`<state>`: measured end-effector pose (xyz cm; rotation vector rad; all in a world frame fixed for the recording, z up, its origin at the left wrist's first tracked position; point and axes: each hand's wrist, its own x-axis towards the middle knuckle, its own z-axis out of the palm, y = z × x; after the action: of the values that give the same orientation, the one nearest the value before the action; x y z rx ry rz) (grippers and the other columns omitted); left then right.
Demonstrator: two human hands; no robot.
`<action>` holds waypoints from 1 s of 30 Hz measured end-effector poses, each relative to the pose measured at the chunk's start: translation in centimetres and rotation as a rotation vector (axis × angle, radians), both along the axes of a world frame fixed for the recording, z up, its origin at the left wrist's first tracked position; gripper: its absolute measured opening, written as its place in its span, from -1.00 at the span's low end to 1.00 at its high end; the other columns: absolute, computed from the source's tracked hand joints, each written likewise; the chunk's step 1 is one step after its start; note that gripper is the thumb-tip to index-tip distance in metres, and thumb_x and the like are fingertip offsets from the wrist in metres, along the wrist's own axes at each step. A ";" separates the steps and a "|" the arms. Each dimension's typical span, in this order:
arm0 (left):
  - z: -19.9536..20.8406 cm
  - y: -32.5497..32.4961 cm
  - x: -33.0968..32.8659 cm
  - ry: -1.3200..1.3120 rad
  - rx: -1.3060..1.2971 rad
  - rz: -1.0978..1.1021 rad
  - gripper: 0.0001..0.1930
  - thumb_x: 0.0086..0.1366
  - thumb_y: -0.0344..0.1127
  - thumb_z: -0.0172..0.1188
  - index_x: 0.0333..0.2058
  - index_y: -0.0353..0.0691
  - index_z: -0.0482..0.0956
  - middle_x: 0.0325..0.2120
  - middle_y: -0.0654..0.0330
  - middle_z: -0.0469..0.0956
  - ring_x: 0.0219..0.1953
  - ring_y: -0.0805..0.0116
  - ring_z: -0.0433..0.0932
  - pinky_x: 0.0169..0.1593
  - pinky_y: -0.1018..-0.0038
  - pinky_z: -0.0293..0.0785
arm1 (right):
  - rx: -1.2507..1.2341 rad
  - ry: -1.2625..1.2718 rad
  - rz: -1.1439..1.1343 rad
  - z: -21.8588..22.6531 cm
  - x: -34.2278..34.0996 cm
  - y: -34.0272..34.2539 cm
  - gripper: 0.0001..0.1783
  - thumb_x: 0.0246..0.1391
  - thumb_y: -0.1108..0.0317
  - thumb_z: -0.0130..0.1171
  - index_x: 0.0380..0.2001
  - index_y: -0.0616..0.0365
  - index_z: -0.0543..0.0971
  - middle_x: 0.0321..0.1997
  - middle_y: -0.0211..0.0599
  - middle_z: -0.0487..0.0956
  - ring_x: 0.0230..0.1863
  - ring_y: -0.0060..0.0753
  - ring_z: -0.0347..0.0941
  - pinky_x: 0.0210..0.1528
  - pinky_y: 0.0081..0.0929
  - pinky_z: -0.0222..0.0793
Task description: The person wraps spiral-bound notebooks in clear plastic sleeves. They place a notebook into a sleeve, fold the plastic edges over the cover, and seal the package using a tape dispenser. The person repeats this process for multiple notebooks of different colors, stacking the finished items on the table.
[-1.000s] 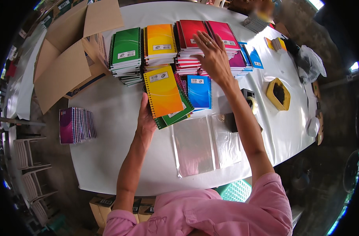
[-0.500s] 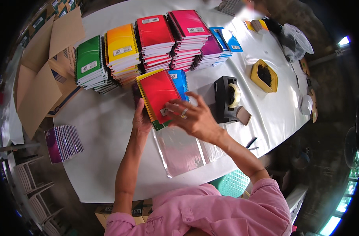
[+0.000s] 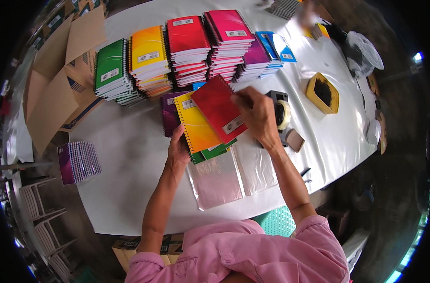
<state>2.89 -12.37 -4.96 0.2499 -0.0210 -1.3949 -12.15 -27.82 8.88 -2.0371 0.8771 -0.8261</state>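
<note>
My right hand (image 3: 259,113) pinches the spiral edge of a red notebook (image 3: 218,107), which lies tilted over a yellow notebook (image 3: 191,115). At the lower left, my left hand (image 3: 178,148) grips the yellow notebook by its coiled side. Beneath these, a green notebook (image 3: 219,150) pokes out at the bottom, and a purple notebook (image 3: 170,115) shows at the left. A sliver of a blue notebook (image 3: 198,86) peeks out above. Clear plastic sleeves (image 3: 219,181) lie flat on the table just below the notebooks.
Behind stand tall notebook stacks: green (image 3: 110,68), yellow (image 3: 148,45), red (image 3: 186,35), pink (image 3: 228,26), purple and blue. An open carton (image 3: 50,101) is at the left, near purple notebooks (image 3: 78,162). Rightward are a tape dispenser (image 3: 282,115) and a yellow tub (image 3: 335,104).
My right hand has drawn the red notebook off the yellow one, rightward and turned. More of the yellow and purple notebooks shows now. My left hand stays at the coiled edge.
</note>
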 end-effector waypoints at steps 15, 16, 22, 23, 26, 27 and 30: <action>0.0 2.8 3.5 -0.139 -0.084 0.084 -0.32 0.30 -0.04 0.12 0.27 -0.26 0.13 0.21 0.05 0.29 0.23 0.12 0.30 0.27 0.11 0.23 | -0.246 0.580 -0.904 -2.3 -0.6 -26.7 -0.30 -0.21 -0.13 0.41 -0.07 0.12 0.53 0.07 0.07 0.45 0.15 0.06 0.34 0.12 -0.10 0.30; -0.2 2.8 3.5 -0.144 -0.095 0.079 -0.32 0.30 -0.03 0.11 0.27 -0.27 0.13 0.21 0.04 0.28 0.23 0.12 0.30 0.27 0.11 0.23 | -0.096 0.636 -0.857 -3.3 -1.7 -28.1 -0.22 -0.25 -0.19 0.42 -0.05 0.14 0.53 0.14 0.09 0.39 0.21 0.06 0.28 0.17 -0.07 0.24; -0.4 1.3 1.7 -0.119 0.031 0.032 -0.35 0.26 -0.16 0.19 0.24 -0.28 0.18 0.16 0.05 0.35 0.20 0.14 0.35 0.25 0.17 0.29 | 0.204 0.193 -0.587 -3.5 -8.0 -28.7 -0.44 -0.20 0.06 0.48 -0.32 0.31 0.51 -0.36 -0.21 0.57 -0.34 -0.39 0.49 -0.26 -0.51 0.38; -0.4 1.5 1.7 -0.093 0.023 0.037 -0.36 0.25 -0.20 0.21 0.23 -0.28 0.19 0.14 0.06 0.37 0.18 0.15 0.38 0.23 0.19 0.31 | 0.351 0.007 -0.469 -1.5 -6.6 -24.7 -0.54 -0.14 0.12 0.45 -0.37 0.26 0.51 -0.44 -0.28 0.55 -0.44 -0.49 0.46 -0.35 -0.57 0.36; -0.6 1.4 0.5 -0.167 0.068 0.075 -0.37 0.20 -0.25 0.27 0.19 -0.29 0.24 0.07 0.09 0.44 0.10 0.21 0.46 0.16 0.26 0.41 | 0.586 -0.243 -0.195 1.9 -6.7 -10.9 -0.67 0.06 0.11 0.24 -0.36 0.19 0.52 -0.45 -0.41 0.49 -0.49 -0.68 0.38 -0.49 -0.74 0.25; -0.7 1.4 0.1 -0.207 0.070 0.082 -0.38 0.20 -0.24 0.28 0.18 -0.29 0.25 0.05 0.09 0.45 0.07 0.23 0.48 0.14 0.27 0.42 | 0.673 -0.271 -0.174 2.5 -6.2 -5.3 -0.66 0.13 0.08 0.14 -0.37 0.18 0.52 -0.42 -0.44 0.48 -0.47 -0.69 0.39 -0.51 -0.78 0.24; 0.7 0.8 -2.2 -0.348 0.123 0.016 -0.28 0.09 -0.16 0.38 0.15 -0.33 0.27 -0.01 0.11 0.48 0.01 0.29 0.51 0.10 0.32 0.45 | 0.204 0.074 0.001 -3.0 -7.1 4.9 -0.35 -0.07 0.17 0.41 -0.02 0.34 0.37 -0.07 -0.22 0.40 -0.17 -0.41 0.43 -0.12 -0.46 0.38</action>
<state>0.72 -11.56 -4.24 0.5918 -0.2205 -1.3246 -19.28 -22.90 5.85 -1.8983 0.9613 -0.6362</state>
